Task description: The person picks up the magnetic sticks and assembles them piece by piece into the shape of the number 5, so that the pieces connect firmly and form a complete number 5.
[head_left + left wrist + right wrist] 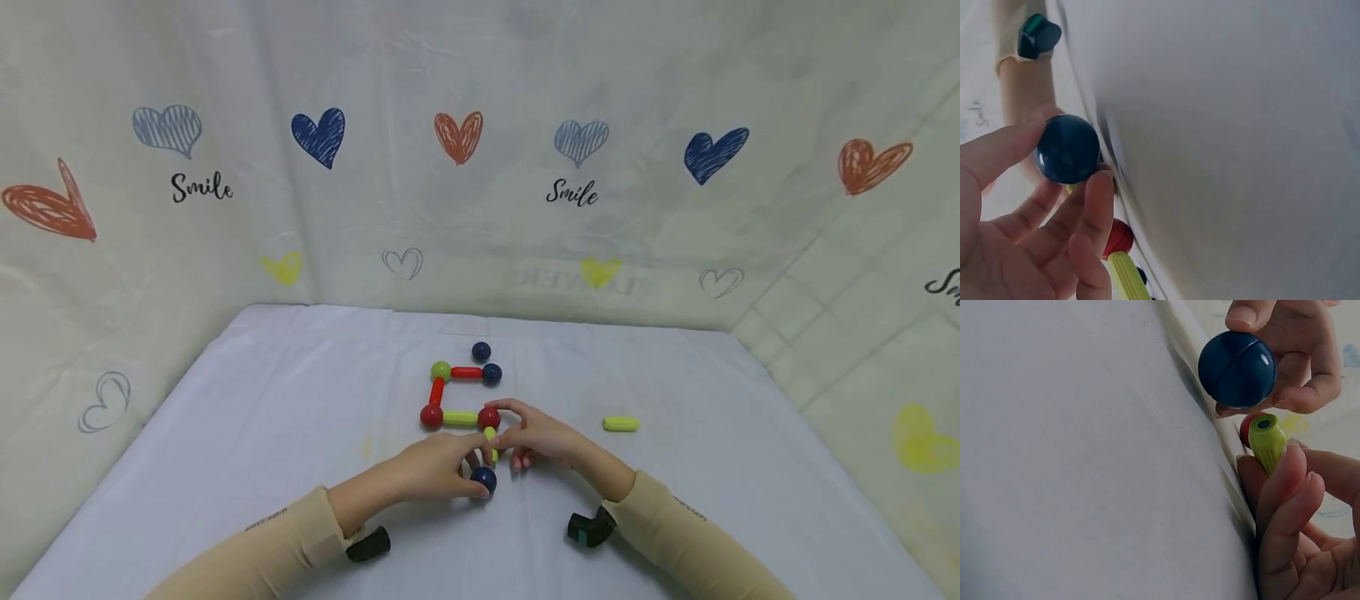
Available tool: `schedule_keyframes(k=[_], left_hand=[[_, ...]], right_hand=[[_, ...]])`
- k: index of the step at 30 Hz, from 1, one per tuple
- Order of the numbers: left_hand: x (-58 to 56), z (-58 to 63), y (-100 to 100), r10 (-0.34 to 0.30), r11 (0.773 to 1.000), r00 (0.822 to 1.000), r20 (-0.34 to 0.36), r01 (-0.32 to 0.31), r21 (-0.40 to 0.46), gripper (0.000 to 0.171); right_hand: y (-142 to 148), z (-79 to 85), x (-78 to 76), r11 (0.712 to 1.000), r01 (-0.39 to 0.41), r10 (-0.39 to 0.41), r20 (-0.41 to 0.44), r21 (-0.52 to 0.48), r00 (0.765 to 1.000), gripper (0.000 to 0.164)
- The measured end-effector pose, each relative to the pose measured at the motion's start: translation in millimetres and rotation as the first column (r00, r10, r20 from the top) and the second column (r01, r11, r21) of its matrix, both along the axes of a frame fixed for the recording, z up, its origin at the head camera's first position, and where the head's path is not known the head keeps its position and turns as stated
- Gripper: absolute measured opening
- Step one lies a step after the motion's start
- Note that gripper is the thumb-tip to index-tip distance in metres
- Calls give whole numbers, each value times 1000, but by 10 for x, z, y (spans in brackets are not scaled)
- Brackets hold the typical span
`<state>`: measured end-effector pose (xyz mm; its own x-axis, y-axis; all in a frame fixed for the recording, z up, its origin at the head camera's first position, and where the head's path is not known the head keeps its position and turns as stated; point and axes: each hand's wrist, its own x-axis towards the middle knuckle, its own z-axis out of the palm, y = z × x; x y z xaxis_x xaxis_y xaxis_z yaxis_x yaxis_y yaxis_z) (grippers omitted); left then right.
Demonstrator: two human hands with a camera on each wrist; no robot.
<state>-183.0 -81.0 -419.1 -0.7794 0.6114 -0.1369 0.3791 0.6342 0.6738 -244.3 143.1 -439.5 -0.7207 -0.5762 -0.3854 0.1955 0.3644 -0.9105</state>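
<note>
My left hand (435, 468) pinches a dark blue ball (483, 480) between thumb and fingers, close to the near end of a yellow-green rod. My right hand (546, 435) pinches that rod (1267, 442) by its side; its open end with a dark tip faces the ball, and a gap shows between them in the right wrist view. The rod's far end meets a red ball (489, 417), where my right index finger rests. From there a second yellow-green rod (460, 417) runs left to another red ball (431, 416).
A red rod (437, 392) leads up to a green ball (441, 372), then another red rod (467, 372) to a blue ball (492, 374). Behind it lies a loose blue ball (481, 351). A loose yellow-green rod (621, 424) lies right on the white cloth (300, 400).
</note>
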Motion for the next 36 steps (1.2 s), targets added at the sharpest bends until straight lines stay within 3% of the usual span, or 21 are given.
schedule_keyframes(k=[7,14,26,36], left_hand=[[-50,-1,11,21,1000,1000,-2,-21,19,33],[-83,4,17,-3,999,1000,1,3,41,36],[-169,-58,-66,38,988,987,153,-60,139,35],[-160,-32,-83,60,989,991,117,-76,129,33]], right_hand=[[11,0,0,1000,-8,8,-2,-10,1000,66],[14,17,4,1000,-12,12,-7,-10,1000,66],[15,-22,1,1000,-21,21,-8,-16,1000,66],[-17,-6,17,1000,15,-15,-35,-6,999,66]])
